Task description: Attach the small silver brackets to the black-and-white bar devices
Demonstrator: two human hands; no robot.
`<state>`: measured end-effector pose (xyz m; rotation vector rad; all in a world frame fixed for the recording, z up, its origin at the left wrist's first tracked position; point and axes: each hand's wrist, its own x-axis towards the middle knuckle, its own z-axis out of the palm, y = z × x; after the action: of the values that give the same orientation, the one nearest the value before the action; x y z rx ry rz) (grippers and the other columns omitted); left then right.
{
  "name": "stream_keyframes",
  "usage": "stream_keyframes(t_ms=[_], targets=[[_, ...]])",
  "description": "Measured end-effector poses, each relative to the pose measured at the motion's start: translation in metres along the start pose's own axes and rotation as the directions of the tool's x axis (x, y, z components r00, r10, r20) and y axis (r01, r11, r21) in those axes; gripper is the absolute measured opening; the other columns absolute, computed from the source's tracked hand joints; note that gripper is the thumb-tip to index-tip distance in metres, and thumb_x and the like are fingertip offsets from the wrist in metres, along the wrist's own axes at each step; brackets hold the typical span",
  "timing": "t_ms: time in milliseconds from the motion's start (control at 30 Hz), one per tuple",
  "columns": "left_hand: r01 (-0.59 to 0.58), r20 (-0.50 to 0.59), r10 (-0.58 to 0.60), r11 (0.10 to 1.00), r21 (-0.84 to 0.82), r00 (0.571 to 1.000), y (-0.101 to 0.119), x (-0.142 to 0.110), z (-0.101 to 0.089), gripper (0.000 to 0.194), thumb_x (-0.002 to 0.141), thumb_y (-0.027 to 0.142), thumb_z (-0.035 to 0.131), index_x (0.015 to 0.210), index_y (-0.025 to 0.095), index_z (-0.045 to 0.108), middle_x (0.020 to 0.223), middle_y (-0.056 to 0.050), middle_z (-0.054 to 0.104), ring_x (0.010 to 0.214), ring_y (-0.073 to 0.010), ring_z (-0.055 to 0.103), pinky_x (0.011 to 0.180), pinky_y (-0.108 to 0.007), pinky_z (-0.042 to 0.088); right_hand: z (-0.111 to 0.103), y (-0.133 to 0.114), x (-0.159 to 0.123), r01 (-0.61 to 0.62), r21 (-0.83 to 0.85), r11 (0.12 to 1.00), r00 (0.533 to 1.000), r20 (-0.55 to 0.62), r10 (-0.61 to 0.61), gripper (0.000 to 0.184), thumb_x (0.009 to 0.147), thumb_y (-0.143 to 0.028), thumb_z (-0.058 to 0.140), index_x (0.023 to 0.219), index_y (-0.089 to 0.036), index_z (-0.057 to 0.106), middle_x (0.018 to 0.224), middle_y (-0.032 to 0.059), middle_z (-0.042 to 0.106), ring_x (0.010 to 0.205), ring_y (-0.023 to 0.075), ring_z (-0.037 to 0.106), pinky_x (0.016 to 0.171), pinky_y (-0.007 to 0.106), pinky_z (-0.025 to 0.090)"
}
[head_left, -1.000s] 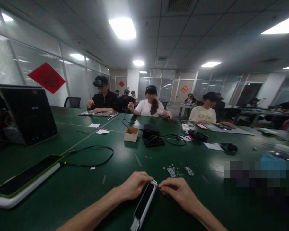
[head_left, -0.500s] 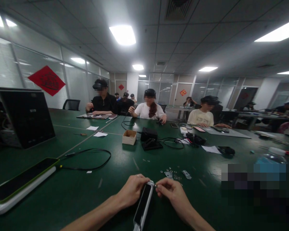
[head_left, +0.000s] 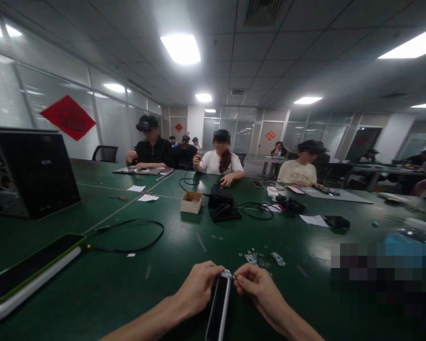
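My left hand is closed on the far end of a slim device with a dark face and white edges, which points away from me. At that device's far right corner, my right hand pinches with thumb and forefinger. A tiny piece seems to sit between those fingertips, too small to name. Just beyond my right hand, a flat grey metal bracket lies on the green table among several tiny parts. Another bent metal bracket is to its right.
A phone in a green case rests on a white base at left, near a black cable. Ahead stand a small cardboard box and a black device. A computer case is far left. Several people sit across the table.
Both hands and the device have shifted slightly right and down in view, and the device stands more upright. Across the table, a person's hand has moved to the black device.
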<state>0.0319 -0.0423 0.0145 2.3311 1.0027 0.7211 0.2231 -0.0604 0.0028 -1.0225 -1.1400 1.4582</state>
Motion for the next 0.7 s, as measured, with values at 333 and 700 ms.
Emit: stream_keyframes(t_ms=[333,700], targets=[[0.015,-0.032,-0.014,0.999,0.037,0.999,0.0034,0.0001,-0.0021,0.032,0.092,0.012,0.034,0.088,0.017,0.066,0.083,-0.004,0.063,0.077,-0.0152,0.058,0.07,-0.023,0.043,-0.0013,-0.0004,0.0035,0.02,-0.138,0.99,0.991,-0.128,-0.038,0.048,0.053,-0.054,0.08,0.072,-0.013,0.065,0.068,0.0048,0.066,0.06,0.0138,0.058,0.058,0.025,0.045],[0.023,0.0,-0.023,0.999,0.045,1.0,-0.0039,0.002,0.0053,0.036,0.091,0.011,0.034,0.107,0.019,0.066,0.09,-0.005,0.064,0.081,-0.0153,0.06,0.075,-0.025,0.046,-0.0017,0.0047,-0.0001,0.187,-0.515,0.836,0.975,-0.004,-0.221,0.027,0.082,-0.035,0.056,0.088,-0.013,0.07,0.075,0.0058,0.068,0.068,0.0172,0.063,0.064,0.028,0.05]])
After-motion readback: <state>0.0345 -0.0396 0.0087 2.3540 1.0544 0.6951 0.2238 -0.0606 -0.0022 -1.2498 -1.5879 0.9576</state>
